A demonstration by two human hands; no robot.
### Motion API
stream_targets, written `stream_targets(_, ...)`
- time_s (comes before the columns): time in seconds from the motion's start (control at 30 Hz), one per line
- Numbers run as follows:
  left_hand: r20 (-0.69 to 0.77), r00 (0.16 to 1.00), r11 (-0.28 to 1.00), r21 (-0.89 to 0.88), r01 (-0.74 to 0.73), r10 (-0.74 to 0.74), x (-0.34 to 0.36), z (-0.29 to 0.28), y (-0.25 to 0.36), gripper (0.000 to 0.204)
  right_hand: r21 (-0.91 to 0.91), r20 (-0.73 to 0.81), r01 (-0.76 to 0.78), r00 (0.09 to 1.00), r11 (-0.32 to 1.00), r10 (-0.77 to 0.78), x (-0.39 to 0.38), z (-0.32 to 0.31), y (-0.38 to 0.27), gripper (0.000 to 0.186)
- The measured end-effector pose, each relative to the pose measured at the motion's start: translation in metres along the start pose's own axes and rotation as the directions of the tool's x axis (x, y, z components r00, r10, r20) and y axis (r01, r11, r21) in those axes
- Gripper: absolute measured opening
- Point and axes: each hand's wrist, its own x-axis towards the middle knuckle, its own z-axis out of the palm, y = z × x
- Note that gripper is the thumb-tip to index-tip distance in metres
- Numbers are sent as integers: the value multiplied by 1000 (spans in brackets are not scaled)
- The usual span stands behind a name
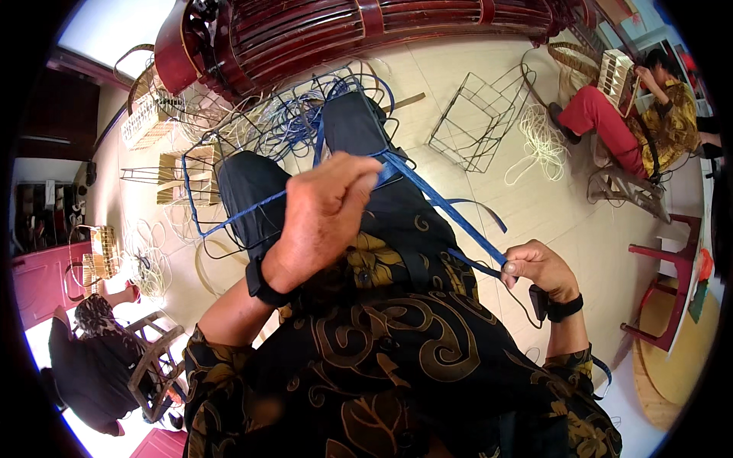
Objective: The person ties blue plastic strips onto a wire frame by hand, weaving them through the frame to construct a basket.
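Basket-weaving workshop in a home-like room, dark red slatted bench (305, 32), pale tiled floor (565, 244), bare wire frame (479, 120), tangled pale strips (540, 139), woven baskets (143, 124) at left, co-worker (666, 139) seated with a lattice basket (614, 76), blue-wrapped frame (244, 215) over dark-trousered knees (351, 126)

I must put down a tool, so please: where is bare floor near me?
Wide bare beige tiles lie between your right hand, the loose cream strip coil and the dark-red stool. A smaller patch separates your right knee from the black wire box frame. Crowded: beyond your knees, tangled blue strips; leftward, pale woven baskets.
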Motion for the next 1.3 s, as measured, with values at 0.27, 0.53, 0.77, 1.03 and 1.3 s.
stream_targets(0.27, 83, 994, 926, 365, -99, 74, 35, 10, -26, 13, -142, 162, 76, 985, 987, -53, 15, -2, 11, 24)
stream_targets(0.53, 142, 984, 969, 238, 72, -108, 48, 16, -28, 13, -235, -47, -116, 993, 965, 108, 5, -39, 29, 16)
stream_targets(0.77, 214, 953, 955, 247, 161, -216, 55, 16, -29, 16, -604, -125, -228, 974, 764, 191, 24, -39, 23, 17)
stream_targets(1.03, 218, 952, 962, 216, 167, -214, 55, 16, -29, 17, -752, -119, -225, 971, 620, 207, 6, -44, 5, 18)
stream_targets(1.3, 214, 947, 953, 239, 189, -241, 55, 15, -26, 19, -665, -131, 319, 840, 675, -526, 88, 7, -13, 30)
